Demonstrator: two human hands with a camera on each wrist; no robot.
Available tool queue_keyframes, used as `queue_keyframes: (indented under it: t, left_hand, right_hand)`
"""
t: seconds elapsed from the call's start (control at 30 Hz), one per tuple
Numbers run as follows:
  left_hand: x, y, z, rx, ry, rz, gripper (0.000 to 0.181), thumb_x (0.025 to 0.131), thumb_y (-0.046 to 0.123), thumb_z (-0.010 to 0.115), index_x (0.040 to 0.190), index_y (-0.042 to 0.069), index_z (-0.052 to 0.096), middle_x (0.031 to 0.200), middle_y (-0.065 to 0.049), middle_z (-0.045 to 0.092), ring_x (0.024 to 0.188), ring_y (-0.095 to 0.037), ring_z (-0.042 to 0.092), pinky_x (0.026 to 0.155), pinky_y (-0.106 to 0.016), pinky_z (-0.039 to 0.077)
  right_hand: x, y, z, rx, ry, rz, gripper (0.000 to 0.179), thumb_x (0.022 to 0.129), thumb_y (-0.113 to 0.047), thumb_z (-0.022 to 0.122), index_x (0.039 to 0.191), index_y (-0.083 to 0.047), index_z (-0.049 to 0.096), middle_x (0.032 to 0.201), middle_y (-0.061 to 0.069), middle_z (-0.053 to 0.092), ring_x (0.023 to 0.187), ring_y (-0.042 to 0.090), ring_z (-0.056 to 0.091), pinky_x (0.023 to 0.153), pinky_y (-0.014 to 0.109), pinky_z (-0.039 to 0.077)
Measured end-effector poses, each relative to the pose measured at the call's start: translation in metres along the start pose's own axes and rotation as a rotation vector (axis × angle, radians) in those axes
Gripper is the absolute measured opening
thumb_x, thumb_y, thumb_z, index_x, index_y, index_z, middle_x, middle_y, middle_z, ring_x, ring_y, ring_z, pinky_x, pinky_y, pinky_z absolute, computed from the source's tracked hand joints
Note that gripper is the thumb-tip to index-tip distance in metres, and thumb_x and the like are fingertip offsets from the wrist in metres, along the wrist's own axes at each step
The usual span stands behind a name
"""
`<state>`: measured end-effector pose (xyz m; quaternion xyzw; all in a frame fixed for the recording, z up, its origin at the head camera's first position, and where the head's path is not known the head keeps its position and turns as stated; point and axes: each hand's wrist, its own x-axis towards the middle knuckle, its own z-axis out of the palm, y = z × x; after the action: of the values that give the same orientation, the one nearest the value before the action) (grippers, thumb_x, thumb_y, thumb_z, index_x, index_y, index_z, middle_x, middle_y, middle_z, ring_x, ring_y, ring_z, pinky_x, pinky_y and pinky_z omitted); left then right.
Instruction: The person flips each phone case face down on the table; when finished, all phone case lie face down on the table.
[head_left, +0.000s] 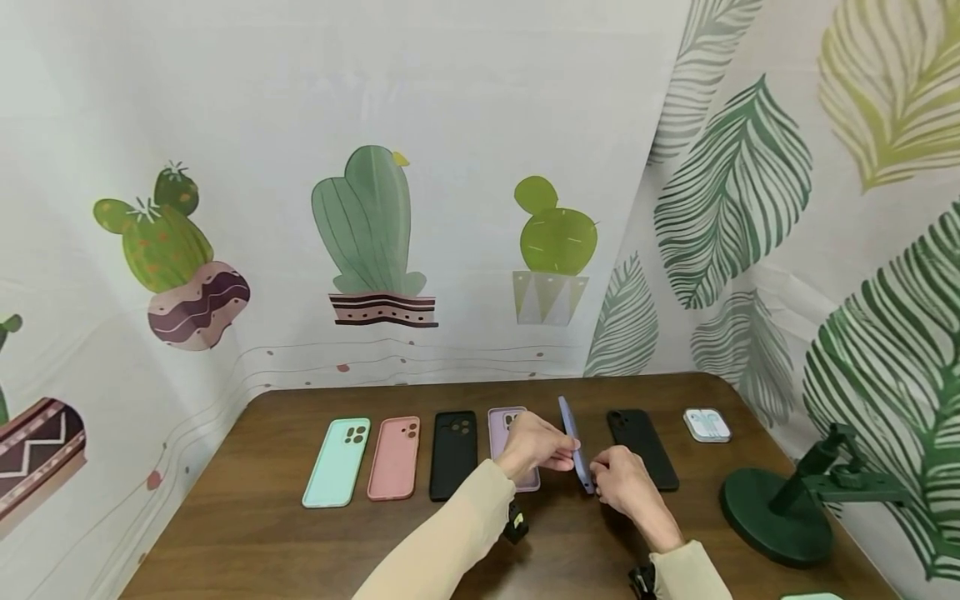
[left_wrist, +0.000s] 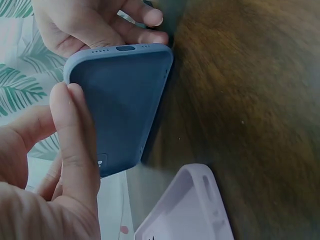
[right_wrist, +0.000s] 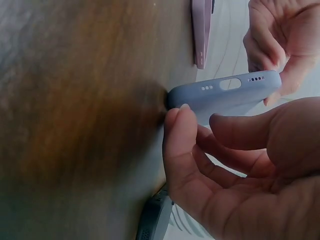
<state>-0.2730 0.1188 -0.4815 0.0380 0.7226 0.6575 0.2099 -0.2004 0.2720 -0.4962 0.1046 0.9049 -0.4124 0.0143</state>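
Note:
A blue phone case point(head_left: 574, 443) stands on its long edge on the wooden table, its hollow inside facing left. My left hand point(head_left: 534, 443) pinches its upper long edge between thumb and fingers, as the left wrist view shows. At the near end, my right hand point(head_left: 624, 482) has bent fingers against the case's outer back, low down by the table. In the right wrist view, the thumb of that hand point(right_wrist: 225, 155) lies close to the same back face. A lilac phone case point(head_left: 529, 481) lies partly under my left forearm and hand.
Mint point(head_left: 336, 462), pink point(head_left: 393, 458) and black point(head_left: 453, 456) phone cases lie in a row leftward. To the right are a black phone or case point(head_left: 643, 448), a small white box point(head_left: 707, 425) and a green stand point(head_left: 780, 517). A printed cloth point(head_left: 465, 100) hangs behind the table.

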Motion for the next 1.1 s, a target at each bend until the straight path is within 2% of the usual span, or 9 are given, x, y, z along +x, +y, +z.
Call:
queue_keyframes:
  t: [0.23, 0.33, 0.5, 0.6, 0.73, 0.87, 1.1]
  left_hand:
    - [0.002, -0.002, -0.003, 0.044, 0.021, -0.018, 0.005, 0.090, -0.004, 0.082, 0.085, -0.007, 0.082, 0.070, -0.014, 0.079, 0.048, -0.008, 0.068, 0.056, -0.023, 0.064]
    - [0.002, -0.003, -0.004, 0.067, 0.039, -0.031, 0.006, 0.089, -0.006, 0.081, 0.083, -0.007, 0.081, 0.070, -0.016, 0.078, 0.047, -0.008, 0.067, 0.055, -0.024, 0.064]
    - [0.002, -0.005, -0.003, 0.103, 0.059, -0.038, 0.009, 0.088, -0.008, 0.080, 0.080, -0.006, 0.077, 0.073, -0.021, 0.079, 0.046, -0.009, 0.068, 0.056, -0.026, 0.065]
    - [0.002, -0.006, 0.000, 0.140, 0.066, -0.029, 0.011, 0.088, -0.010, 0.079, 0.079, -0.006, 0.075, 0.075, -0.024, 0.079, 0.047, -0.010, 0.069, 0.056, -0.028, 0.065]
    - [0.003, -0.007, 0.003, 0.174, 0.081, -0.036, 0.012, 0.086, -0.012, 0.080, 0.077, -0.007, 0.074, 0.073, -0.023, 0.078, 0.047, -0.014, 0.071, 0.055, -0.029, 0.065]
    - [0.005, -0.009, 0.006, 0.213, 0.095, -0.033, 0.013, 0.084, -0.014, 0.081, 0.075, -0.006, 0.074, 0.066, -0.019, 0.076, 0.048, -0.018, 0.074, 0.054, -0.028, 0.064]
    - [0.007, -0.017, 0.012, 0.346, 0.163, 0.009, 0.018, 0.079, -0.011, 0.084, 0.069, -0.003, 0.072, 0.056, -0.011, 0.071, 0.048, -0.022, 0.075, 0.049, -0.026, 0.062]
  right_hand:
    - [0.004, 0.006, -0.001, -0.074, 0.015, -0.009, 0.018, 0.105, -0.007, 0.065, 0.099, 0.003, 0.079, 0.071, 0.006, 0.067, 0.060, 0.016, 0.065, 0.054, 0.029, 0.052]
    - [0.021, 0.029, 0.006, -0.134, 0.033, -0.019, 0.016, 0.103, -0.012, 0.069, 0.097, -0.002, 0.081, 0.075, 0.006, 0.069, 0.064, 0.018, 0.063, 0.057, 0.030, 0.049]
    - [0.057, 0.072, 0.019, -0.236, 0.071, -0.027, 0.011, 0.098, -0.019, 0.077, 0.096, -0.010, 0.084, 0.093, 0.004, 0.078, 0.081, 0.019, 0.064, 0.069, 0.036, 0.053]
    - [0.067, 0.083, 0.020, -0.246, 0.077, -0.027, 0.009, 0.095, -0.021, 0.081, 0.094, -0.012, 0.083, 0.094, 0.005, 0.079, 0.082, 0.020, 0.066, 0.069, 0.038, 0.055]
    - [0.071, 0.089, 0.020, -0.258, 0.094, -0.033, 0.009, 0.093, -0.022, 0.084, 0.091, -0.014, 0.082, 0.092, 0.003, 0.078, 0.081, 0.021, 0.067, 0.069, 0.039, 0.055]
    - [0.071, 0.090, 0.021, -0.287, 0.129, -0.046, 0.010, 0.091, -0.024, 0.086, 0.091, -0.014, 0.082, 0.092, 0.005, 0.079, 0.083, 0.023, 0.069, 0.071, 0.045, 0.057]
    - [0.070, 0.091, 0.023, -0.301, 0.160, -0.037, 0.013, 0.090, -0.022, 0.087, 0.092, -0.011, 0.081, 0.094, 0.009, 0.079, 0.085, 0.026, 0.070, 0.074, 0.049, 0.058]
